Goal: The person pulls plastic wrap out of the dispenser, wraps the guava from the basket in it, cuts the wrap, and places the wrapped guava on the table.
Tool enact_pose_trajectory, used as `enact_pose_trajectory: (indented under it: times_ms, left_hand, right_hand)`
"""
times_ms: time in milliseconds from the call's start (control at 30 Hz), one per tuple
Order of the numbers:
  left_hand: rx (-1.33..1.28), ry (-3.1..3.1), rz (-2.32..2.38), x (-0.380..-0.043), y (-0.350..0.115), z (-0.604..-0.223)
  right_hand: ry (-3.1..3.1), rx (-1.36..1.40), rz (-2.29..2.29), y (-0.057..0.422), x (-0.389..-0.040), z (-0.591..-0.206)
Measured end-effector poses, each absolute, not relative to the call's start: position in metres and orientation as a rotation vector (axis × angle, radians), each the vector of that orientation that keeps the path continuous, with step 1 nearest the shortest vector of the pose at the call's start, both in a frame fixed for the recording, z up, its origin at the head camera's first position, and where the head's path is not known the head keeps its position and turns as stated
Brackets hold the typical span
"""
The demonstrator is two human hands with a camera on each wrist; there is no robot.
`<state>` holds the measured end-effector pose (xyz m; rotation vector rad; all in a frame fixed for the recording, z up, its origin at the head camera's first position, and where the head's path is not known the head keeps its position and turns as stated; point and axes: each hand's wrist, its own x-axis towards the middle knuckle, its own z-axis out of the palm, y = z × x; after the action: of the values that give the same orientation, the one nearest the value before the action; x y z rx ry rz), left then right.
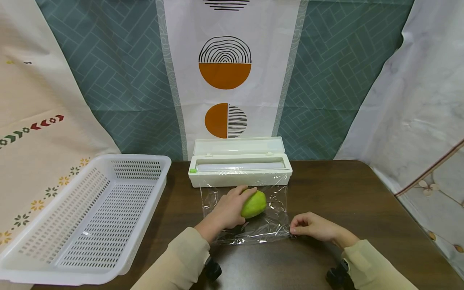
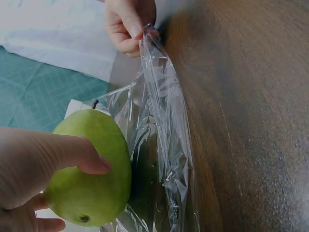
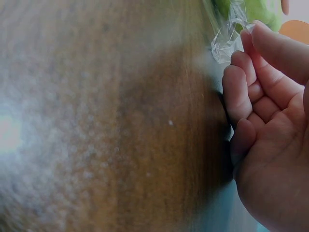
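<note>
A green pear (image 1: 254, 204) with a short dark stem is held in my left hand (image 1: 229, 207), over a sheet of clear plastic wrap (image 1: 270, 225). In the left wrist view the thumb lies across the pear (image 2: 91, 193) and other fingers curl round its far side. My right hand (image 1: 319, 227) pinches the near right corner of the wrap between thumb and forefinger. Close up in the right wrist view, the crumpled corner of plastic wrap (image 3: 227, 46) sits at those fingertips. The sheet stretches back to a white wrap dispenser (image 1: 241, 179), whose lid stands raised.
At the left stands a white perforated plastic basket (image 1: 127, 237). The dispenser's roll (image 1: 241, 166) shows inside its box, with a green tab at the left end. Patterned cloths hang behind and beside the dark wooden table (image 1: 337, 189).
</note>
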<state>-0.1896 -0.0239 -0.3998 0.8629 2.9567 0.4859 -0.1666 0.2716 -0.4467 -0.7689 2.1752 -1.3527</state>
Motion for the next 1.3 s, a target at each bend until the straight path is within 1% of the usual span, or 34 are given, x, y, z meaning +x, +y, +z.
enact_pose_trajectory:
  times_ms: [433, 767, 1067, 1300]
  left_hand:
    - [0.804, 2.914, 0.577, -0.183, -0.032, -0.399]
    - [0.816, 2.915, 0.613, -0.176, -0.039, -0.400]
    - [0.838, 2.911, 0.709, -0.173, -0.054, -0.408]
    - [0.767, 2.847, 0.802, -0.168, -0.068, -0.414]
  right_hand:
    - [2.183, -0.746, -1.341, 0.273, -0.168, -0.445]
    - [2.191, -0.751, -1.336, 0.272, -0.168, -0.445]
    - [2.196, -0.738, -1.325, 0.273, -0.167, -0.446]
    - [2.198, -0.734, -1.322, 0.272, -0.166, -0.446]
